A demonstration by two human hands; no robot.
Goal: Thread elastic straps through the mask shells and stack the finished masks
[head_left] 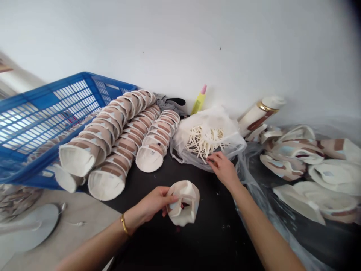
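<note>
My left hand [158, 203] grips the left edge of a cream fabric cup piece [184, 218], holding its open side up over the black table [208, 229]. Two pale strips cross the inside of the piece. My right hand [222, 167] is at the front edge of a clear plastic bag [237, 145] that holds a tangle of thin cream strips [204, 141]. Its thumb and fingertips are pinched together by the strip ends; what they hold is too small to make out.
Nested rows of cup pieces [121, 150] lie on the left beside a blue crate [47, 98]. At the back stand a yellow tube [199, 101] and a white bottle [258, 114]. Loose fabric pieces [332, 175] lie on plastic sheeting at the right.
</note>
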